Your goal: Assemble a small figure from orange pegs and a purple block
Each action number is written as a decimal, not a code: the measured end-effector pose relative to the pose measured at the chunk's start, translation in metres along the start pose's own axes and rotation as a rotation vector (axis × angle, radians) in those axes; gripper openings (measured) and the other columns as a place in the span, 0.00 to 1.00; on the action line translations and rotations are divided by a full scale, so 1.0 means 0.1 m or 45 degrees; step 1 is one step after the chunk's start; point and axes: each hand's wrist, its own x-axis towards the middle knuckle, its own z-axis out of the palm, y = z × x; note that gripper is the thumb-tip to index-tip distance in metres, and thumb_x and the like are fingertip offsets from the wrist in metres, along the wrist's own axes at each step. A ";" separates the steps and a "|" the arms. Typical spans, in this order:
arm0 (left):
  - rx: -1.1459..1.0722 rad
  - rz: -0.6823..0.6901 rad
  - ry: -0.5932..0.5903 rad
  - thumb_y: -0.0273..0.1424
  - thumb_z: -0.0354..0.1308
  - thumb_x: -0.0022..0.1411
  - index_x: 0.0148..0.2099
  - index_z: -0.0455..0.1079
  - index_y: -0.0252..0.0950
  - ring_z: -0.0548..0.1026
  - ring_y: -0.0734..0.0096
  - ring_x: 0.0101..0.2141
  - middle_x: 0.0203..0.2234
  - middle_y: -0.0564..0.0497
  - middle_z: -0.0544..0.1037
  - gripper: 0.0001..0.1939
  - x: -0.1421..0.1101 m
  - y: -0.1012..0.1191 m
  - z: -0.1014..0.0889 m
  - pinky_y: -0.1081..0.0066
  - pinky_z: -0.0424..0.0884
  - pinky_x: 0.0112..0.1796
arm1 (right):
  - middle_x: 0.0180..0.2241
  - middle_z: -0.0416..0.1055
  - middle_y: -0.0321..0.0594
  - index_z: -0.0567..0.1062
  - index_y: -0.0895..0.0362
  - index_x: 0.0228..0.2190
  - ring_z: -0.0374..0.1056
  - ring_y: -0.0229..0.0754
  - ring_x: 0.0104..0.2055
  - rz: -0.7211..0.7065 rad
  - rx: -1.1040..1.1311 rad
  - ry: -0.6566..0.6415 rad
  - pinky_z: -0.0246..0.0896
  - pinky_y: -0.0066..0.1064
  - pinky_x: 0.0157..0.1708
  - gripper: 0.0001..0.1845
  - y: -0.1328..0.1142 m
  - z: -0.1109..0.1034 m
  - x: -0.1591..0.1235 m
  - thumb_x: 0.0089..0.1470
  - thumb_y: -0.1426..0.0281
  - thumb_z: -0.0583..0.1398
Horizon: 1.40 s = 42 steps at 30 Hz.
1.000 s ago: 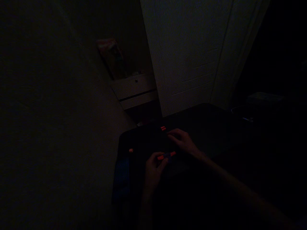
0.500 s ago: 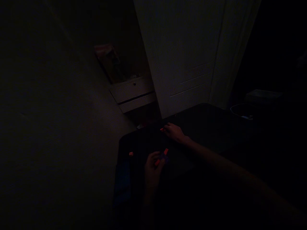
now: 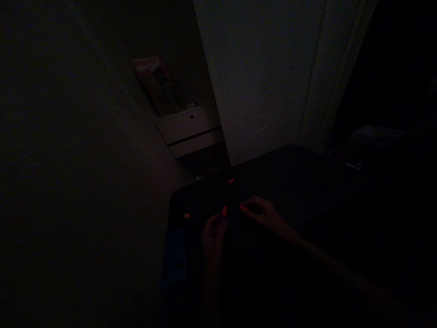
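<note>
Over the dark table (image 3: pixel 290 171), the left hand (image 3: pixel 212 238) grips what seems, in this gloom, a purple piece (image 3: pixel 224 221), its orange tab (image 3: pixel 224 210) pointing toward the far edge. Across a gap, the right hand (image 3: pixel 265 215) pinches an orange stick (image 3: pixel 243 207). A second stick (image 3: pixel 231 181) lies near the far edge, an orange block (image 3: pixel 187 216) near the left.

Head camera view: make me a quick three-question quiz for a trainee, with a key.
1. What does the right hand hold? A: a cup. B: a small red piece. C: a cloth.
2. True or false: the small orange block lies to the left of the right hand in the picture.
3. Which hand holds the dark purple piece?

Key: 1. B. 2. True. 3. The left hand.
</note>
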 end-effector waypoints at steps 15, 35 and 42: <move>-0.064 -0.009 -0.020 0.37 0.70 0.54 0.47 0.74 0.36 0.80 0.62 0.41 0.41 0.45 0.82 0.20 0.00 0.03 0.02 0.67 0.73 0.42 | 0.39 0.81 0.41 0.82 0.54 0.38 0.77 0.47 0.42 0.002 0.164 -0.126 0.70 0.37 0.44 0.12 -0.22 0.17 -0.21 0.61 0.59 0.65; -0.068 -0.081 -0.108 0.37 0.75 0.48 0.44 0.74 0.34 0.81 0.63 0.37 0.36 0.47 0.83 0.23 -0.03 0.12 0.05 0.68 0.74 0.39 | 0.34 0.76 0.41 0.75 0.57 0.35 0.71 0.44 0.37 0.081 0.219 -0.133 0.63 0.33 0.37 0.06 -0.26 0.24 -0.25 0.59 0.66 0.61; -0.055 -0.059 -0.102 0.37 0.75 0.47 0.44 0.75 0.34 0.81 0.62 0.37 0.35 0.46 0.84 0.23 -0.04 0.14 0.06 0.67 0.75 0.40 | 0.32 0.72 0.38 0.72 0.56 0.33 0.67 0.41 0.34 0.036 0.101 -0.160 0.59 0.30 0.35 0.01 -0.26 0.23 -0.26 0.55 0.72 0.59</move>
